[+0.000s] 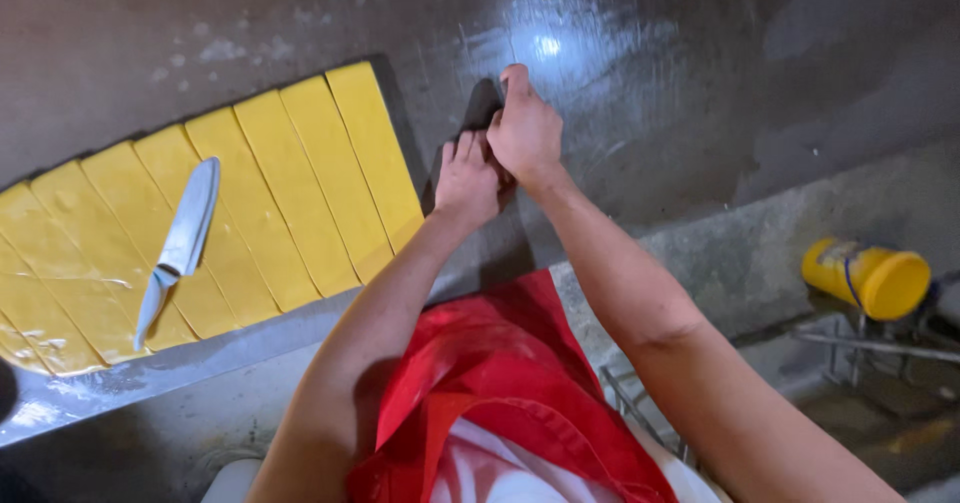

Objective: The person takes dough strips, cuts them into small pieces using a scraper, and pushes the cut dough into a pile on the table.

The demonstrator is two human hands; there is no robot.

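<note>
Yellow slabs (250, 203) bear a knife (180, 243); left hand (467, 178) and right hand (525, 128) touch, fingers curled, empty.

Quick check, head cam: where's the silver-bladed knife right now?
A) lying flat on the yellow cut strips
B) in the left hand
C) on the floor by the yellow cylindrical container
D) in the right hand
A: the silver-bladed knife lies flat across the yellow cut strips, well away from both hands; the left hand and right hand are together on the wet grey worktop beside the strips.
</note>
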